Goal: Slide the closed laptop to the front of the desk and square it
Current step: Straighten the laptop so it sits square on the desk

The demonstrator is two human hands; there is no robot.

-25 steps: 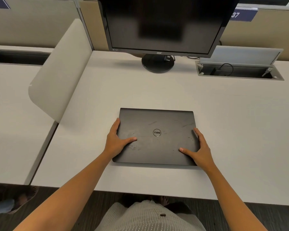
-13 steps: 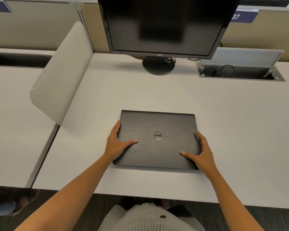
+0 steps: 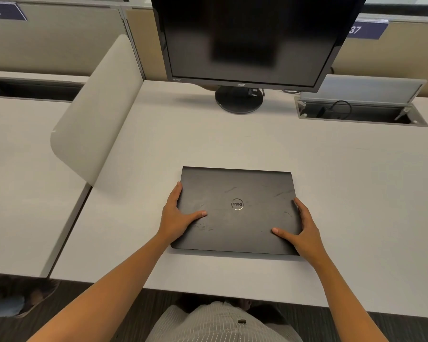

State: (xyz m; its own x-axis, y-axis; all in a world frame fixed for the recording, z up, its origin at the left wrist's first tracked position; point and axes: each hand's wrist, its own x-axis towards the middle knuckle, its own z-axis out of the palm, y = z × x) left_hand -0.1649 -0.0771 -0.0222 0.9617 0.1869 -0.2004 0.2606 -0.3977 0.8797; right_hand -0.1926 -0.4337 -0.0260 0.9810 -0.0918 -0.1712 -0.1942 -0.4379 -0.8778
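Observation:
A closed black laptop (image 3: pixel 242 193) with a round silver logo lies flat on the white desk (image 3: pixel 356 193), a short way back from the desk's front edge. Its sides run nearly parallel to that edge. My left hand (image 3: pixel 177 217) grips the laptop's left edge, fingers along the side and thumb resting on the lid. My right hand (image 3: pixel 304 232) holds the right edge near the front corner in the same way, thumb on the lid.
A dark monitor (image 3: pixel 247 38) on a round stand (image 3: pixel 239 99) rises at the back of the desk. An open cable box (image 3: pixel 361 112) is sunk into the back right. A curved beige divider panel (image 3: pixel 94 114) stands along the left side.
The laptop and both hands sit slightly lower in the view, a little nearer the front edge. The grip of both hands is the same.

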